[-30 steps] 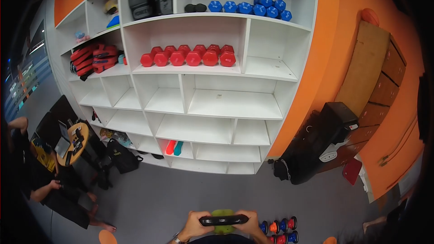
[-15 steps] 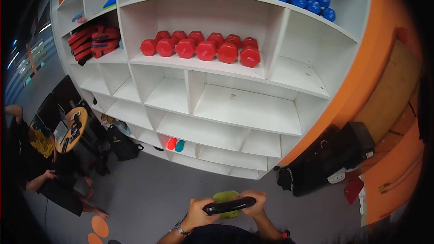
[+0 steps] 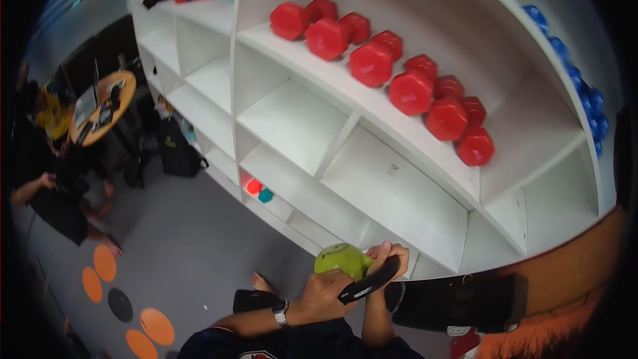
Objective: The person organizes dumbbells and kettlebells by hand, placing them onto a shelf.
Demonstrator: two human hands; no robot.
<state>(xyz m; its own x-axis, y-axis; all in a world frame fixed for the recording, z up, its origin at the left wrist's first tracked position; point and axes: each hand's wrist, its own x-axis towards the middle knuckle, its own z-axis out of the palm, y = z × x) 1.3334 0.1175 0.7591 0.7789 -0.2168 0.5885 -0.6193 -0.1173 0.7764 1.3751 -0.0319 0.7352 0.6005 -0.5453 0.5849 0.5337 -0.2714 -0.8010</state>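
A green kettlebell [image 3: 339, 260] with a thick black handle is held up in front of my body, its round green body tilted toward the shelves. My left hand [image 3: 324, 296], with a metal-band watch on the wrist, is closed on the near left side of the handle. On the other side, my right hand [image 3: 387, 256] is wrapped round the handle. The handle's black curve faces me, and part of the grip is hidden behind my fingers.
A white shelf unit [image 3: 292, 116] stands close ahead, with red dumbbells [image 3: 412, 92] and blue dumbbells [image 3: 591, 103] on it. A black bench-like object [image 3: 458, 302] is at right. At left are a seated person [image 3: 50, 193], a round table [image 3: 123, 96] and a backpack [image 3: 176, 149].
The kettlebell has risen and swung up, its green body now beside my hands rather than below them. My view has tilted and come nearer the shelves.
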